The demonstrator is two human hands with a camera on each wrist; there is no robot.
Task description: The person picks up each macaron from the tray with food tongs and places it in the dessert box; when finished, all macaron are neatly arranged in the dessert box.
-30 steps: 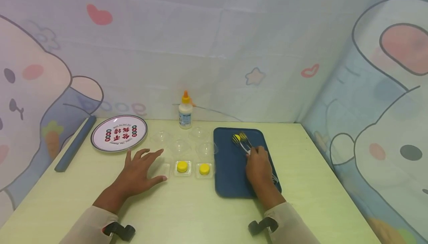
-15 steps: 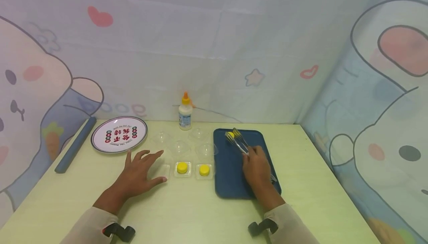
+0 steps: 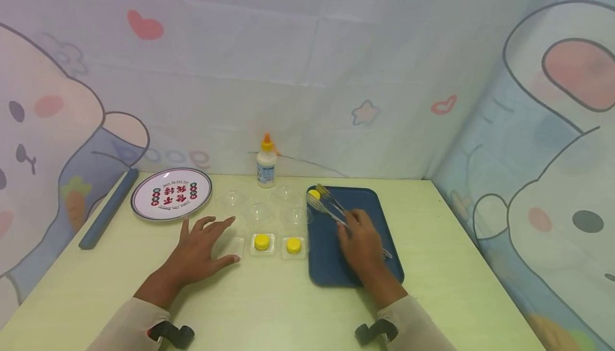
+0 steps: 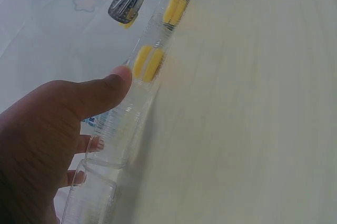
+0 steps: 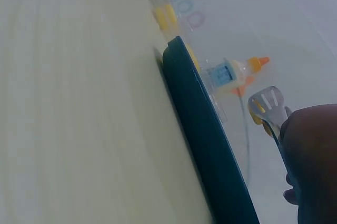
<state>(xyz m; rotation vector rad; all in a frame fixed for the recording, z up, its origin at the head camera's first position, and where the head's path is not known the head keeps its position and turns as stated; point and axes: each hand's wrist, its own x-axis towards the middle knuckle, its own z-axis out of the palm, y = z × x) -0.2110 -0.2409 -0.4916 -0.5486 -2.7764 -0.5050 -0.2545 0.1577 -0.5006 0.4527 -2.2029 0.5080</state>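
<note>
My right hand [image 3: 360, 241] grips metal tongs [image 3: 326, 207] with slotted ends. Between the tong ends is a small yellow round piece [image 3: 314, 194], up over the far left corner of the dark blue tray [image 3: 336, 265]. My left hand [image 3: 199, 249] rests with fingers spread by the leftmost clear plastic box [image 3: 234, 246]; in the left wrist view its thumb [image 4: 113, 84] lies in front of the row of boxes. Whether it touches the box is unclear. Two more clear boxes hold yellow round pieces, a middle one [image 3: 261, 241] and a right one [image 3: 293, 244].
Behind the boxes are several clear domed lids [image 3: 258, 212]. A white bottle [image 3: 266, 166] with an orange tip stands by the back wall. At the left lie a printed oval plate [image 3: 171, 193] and a grey-blue roll [image 3: 109, 208].
My right hand and the tongs have moved left over the tray, carrying the yellow piece from the tray's middle back to its left corner. My left hand has stayed still.
</note>
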